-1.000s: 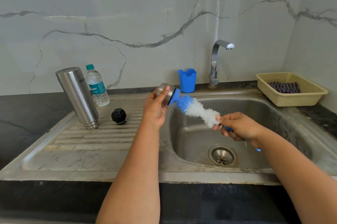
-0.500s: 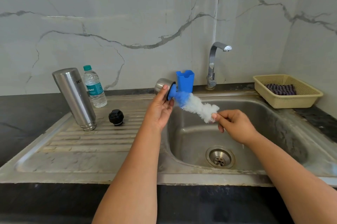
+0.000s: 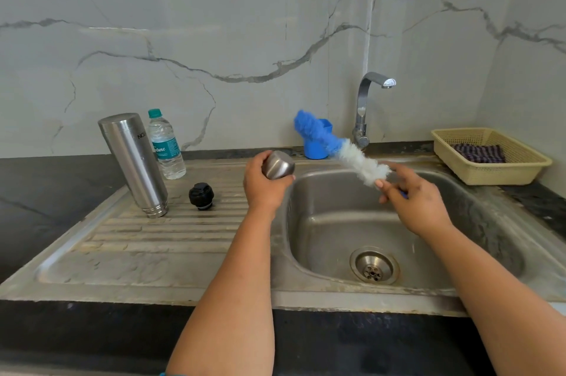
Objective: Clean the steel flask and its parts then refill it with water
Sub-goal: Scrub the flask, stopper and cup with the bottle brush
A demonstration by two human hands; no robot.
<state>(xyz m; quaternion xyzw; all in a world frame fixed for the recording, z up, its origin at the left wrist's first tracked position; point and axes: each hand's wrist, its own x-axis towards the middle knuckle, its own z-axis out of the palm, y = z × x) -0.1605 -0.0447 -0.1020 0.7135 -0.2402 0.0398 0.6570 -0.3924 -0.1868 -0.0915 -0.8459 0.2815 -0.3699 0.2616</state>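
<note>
I see the stainless steel sink unit (image 3: 153,256) filling most of the view, its ribbed drainboard on the left and its basin on the right, set into a dark stone counter (image 3: 46,191) against a grey-veined marble wall (image 3: 214,23). A curved chrome tap (image 3: 366,106) rises behind the basin. On the counter at the far right I see a pale yellow plastic mesh basket (image 3: 490,170) with a dark striped cloth (image 3: 479,152) lying in it.

The tall steel flask body (image 3: 134,164) stands upside down on the drainboard, mouth on the ribs. Just behind it is a clear plastic water bottle with a teal cap (image 3: 165,145), and beside the flask's mouth, apart from it, lies the small black plastic stopper (image 3: 201,195).

I see my right hand (image 3: 413,201) over the basin, thumb and fingers pinching the handle end of a blue-and-white fluffy bottle brush (image 3: 343,149), which slants up and left; its blue tip overlaps a small blue plastic holder (image 3: 315,149) by the tap. My left hand (image 3: 263,188) is above the basin's left rim, fingers curled round the small rounded steel cup lid (image 3: 278,164), closed end towards me. Brush and lid are apart, not touching.
</note>
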